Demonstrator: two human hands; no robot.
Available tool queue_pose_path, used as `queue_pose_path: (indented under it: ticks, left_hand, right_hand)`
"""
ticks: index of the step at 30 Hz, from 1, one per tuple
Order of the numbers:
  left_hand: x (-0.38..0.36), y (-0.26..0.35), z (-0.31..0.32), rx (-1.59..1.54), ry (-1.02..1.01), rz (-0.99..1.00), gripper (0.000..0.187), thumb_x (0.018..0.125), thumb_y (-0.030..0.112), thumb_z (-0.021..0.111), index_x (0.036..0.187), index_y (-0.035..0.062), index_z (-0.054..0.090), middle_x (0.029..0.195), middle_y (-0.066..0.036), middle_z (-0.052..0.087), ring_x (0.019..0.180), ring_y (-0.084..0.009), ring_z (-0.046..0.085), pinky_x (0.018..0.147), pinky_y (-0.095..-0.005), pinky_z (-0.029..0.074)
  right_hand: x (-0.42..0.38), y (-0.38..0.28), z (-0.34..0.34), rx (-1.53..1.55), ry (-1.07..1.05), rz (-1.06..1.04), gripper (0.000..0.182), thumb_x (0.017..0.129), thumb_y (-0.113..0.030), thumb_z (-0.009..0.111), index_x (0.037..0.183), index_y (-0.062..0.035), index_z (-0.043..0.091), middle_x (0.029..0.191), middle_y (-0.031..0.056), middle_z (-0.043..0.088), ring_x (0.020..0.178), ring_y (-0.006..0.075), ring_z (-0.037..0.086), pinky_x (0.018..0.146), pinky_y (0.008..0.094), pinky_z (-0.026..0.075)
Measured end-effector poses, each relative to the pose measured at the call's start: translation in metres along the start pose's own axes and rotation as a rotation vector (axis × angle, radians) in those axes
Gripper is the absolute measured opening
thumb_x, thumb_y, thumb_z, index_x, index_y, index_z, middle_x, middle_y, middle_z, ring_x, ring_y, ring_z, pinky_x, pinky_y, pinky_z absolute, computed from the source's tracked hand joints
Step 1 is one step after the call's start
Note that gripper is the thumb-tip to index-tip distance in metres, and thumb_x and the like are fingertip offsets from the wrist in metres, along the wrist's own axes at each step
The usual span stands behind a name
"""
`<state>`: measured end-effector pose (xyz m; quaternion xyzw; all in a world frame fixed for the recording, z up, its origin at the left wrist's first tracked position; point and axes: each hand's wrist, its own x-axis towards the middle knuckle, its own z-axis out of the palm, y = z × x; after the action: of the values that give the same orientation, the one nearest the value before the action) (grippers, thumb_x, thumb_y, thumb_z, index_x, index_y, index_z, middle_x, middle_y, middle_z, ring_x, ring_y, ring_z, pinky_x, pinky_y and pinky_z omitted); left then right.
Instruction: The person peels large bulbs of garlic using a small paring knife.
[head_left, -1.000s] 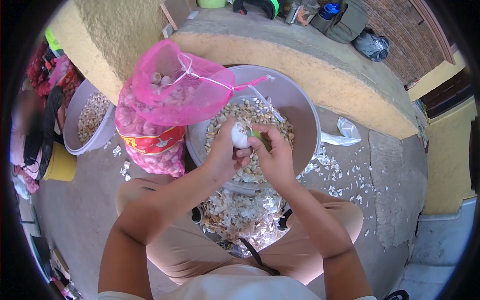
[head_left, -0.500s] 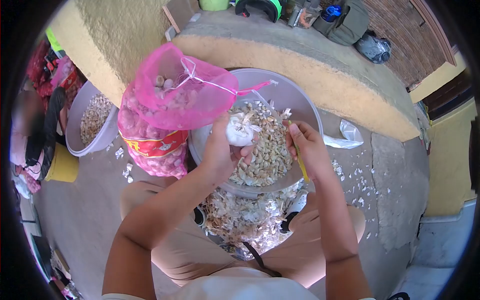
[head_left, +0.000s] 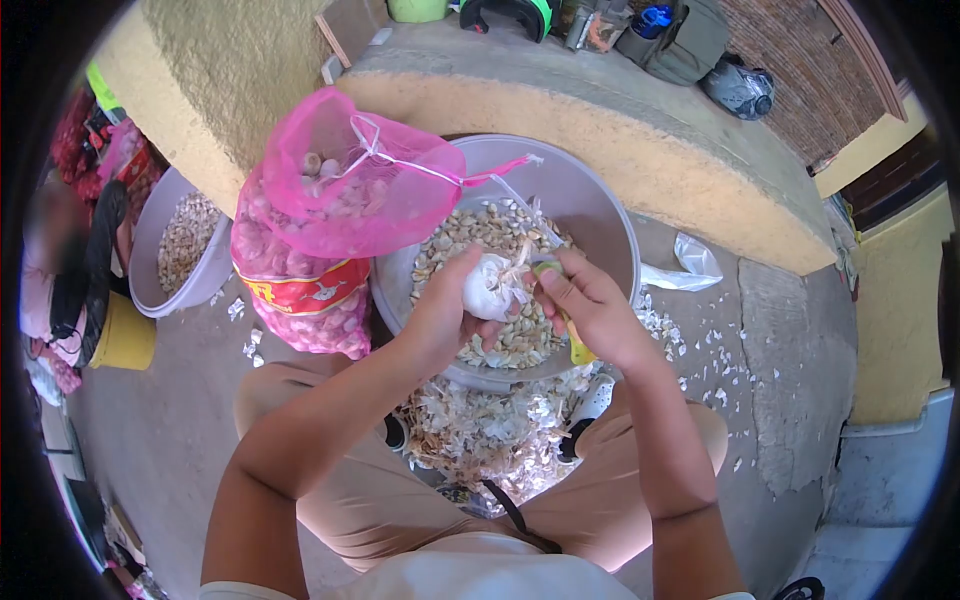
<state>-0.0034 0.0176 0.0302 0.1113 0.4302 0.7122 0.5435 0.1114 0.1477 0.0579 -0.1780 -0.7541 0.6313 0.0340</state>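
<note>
A white garlic bulb [head_left: 487, 290] is gripped in my left hand [head_left: 446, 300], its dry stem end turned to the right. My right hand [head_left: 592, 308] is closed on a yellow-handled knife [head_left: 580, 348]; the knife's front end is close to the bulb's stem, and its blade does not show clearly. Both hands are above a wide grey basin [head_left: 612, 215], which holds many loose garlic cloves [head_left: 440, 242]. To the left of the basin stands a pink mesh sack [head_left: 300, 225] full of garlic bulbs, its upper part leaning over the basin rim.
A heap of garlic skins [head_left: 480, 430] lies between my feet, with scraps scattered on the floor. At left, a second basin [head_left: 145, 262] of cloves stands near a seated person and a yellow bucket [head_left: 125, 335]. A raised ledge [head_left: 600, 150] curves behind, carrying bags.
My right hand has moved left with the knife, up to the bulb. My left hand has shifted slightly right and down, and the bulb has turned so its stem points right.
</note>
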Motion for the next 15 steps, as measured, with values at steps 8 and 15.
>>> queue_pose_path:
  ticks: [8,15]
  left_hand:
    - [-0.002,-0.003,-0.006,0.104,-0.051,-0.044,0.037,0.088,0.040,0.033,0.089,0.0064,0.048,0.062,-0.008,0.055,0.037,-0.0120,0.045,0.031,-0.0243,0.035]
    - [-0.006,0.002,-0.008,0.122,-0.057,-0.138,0.039,0.087,0.041,0.036,0.078,0.0067,0.051,0.059,-0.008,0.054,0.034,-0.0110,0.042,0.030,-0.0234,0.033]
  right_hand:
    - [0.001,-0.003,0.008,-0.500,0.069,-0.171,0.048,0.080,-0.045,0.054,0.086,0.0032,0.052,0.068,0.0240,0.055,0.069,0.0382,0.056,0.062,0.0395,0.043]
    - [0.001,-0.001,0.013,-0.546,0.046,-0.180,0.043,0.078,-0.040,0.059,0.084,0.0024,0.052,0.059,0.0186,0.052,0.058,0.0299,0.053,0.055,0.0362,0.042]
